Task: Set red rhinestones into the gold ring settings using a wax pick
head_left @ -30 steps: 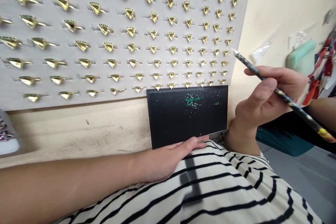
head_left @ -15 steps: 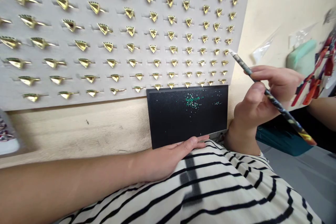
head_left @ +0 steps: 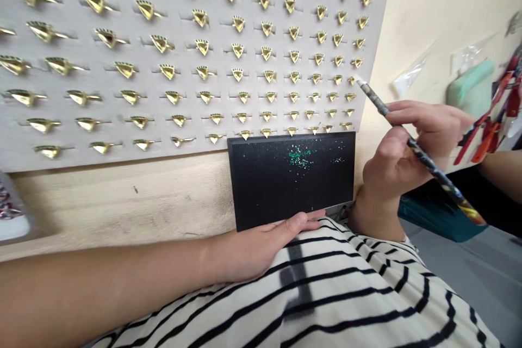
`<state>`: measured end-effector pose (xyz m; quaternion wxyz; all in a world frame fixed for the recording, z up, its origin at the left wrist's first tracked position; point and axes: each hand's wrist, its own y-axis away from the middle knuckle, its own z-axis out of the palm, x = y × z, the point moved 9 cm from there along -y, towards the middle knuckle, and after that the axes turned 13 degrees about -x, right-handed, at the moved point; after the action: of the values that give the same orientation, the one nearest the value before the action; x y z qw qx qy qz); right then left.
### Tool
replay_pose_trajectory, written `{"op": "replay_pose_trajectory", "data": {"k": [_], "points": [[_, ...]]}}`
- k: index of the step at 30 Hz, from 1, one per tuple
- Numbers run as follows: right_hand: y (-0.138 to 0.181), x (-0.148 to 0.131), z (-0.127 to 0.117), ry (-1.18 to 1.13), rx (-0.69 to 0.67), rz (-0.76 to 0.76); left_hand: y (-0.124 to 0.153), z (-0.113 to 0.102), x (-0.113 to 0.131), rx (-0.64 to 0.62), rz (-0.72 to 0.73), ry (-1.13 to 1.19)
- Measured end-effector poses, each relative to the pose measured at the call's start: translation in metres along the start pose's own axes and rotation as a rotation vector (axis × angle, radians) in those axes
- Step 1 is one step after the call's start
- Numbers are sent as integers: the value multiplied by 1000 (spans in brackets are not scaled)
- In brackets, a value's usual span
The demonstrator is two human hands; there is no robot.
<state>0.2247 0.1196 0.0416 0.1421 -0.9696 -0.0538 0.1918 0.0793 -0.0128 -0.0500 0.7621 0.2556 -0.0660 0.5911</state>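
Observation:
My right hand [head_left: 411,147] pinches a dark patterned stick, like a pencil [head_left: 432,162], between thumb and fingers. Its pale tip is at or just beside a gold ring [head_left: 351,81] near the right edge of a grey foam board [head_left: 196,138]; contact is unclear. Rows of gold rings with triangular heads stand in the board's slits. Below it lies a black ribbed tray [head_left: 269,190] with tiny green and clear stones [head_left: 299,156] scattered on it. My left hand [head_left: 269,244] holds the tray's near edge, thumb on top, its other fingers partly hidden.
At right on the pale tabletop [head_left: 163,201] are red-handled tools [head_left: 491,125], a mint-green item [head_left: 468,87] and clear plastic bags [head_left: 414,76]. A container of dark red pieces [head_left: 12,212] stands at the left edge. Another person's arm [head_left: 503,171] shows at far right.
The pencil-like stick's lower end has swung slightly left, while its tip stays by the same ring. My left hand and the tray have not visibly moved.

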Motion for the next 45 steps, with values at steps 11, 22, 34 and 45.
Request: {"op": "replay_pose_trajectory", "data": {"k": [11, 22, 34, 45], "points": [[1, 1, -4, 49, 49, 52, -2, -1, -2, 5, -11, 4], [3, 5, -8, 41, 152, 89, -1, -1, -1, 8, -2, 6], [1, 2, -10, 75, 118, 79, 0, -1, -2, 5, -12, -6], [1, 4, -8, 70, 95, 103, 0, -1, -1, 27, -43, -18]]}}
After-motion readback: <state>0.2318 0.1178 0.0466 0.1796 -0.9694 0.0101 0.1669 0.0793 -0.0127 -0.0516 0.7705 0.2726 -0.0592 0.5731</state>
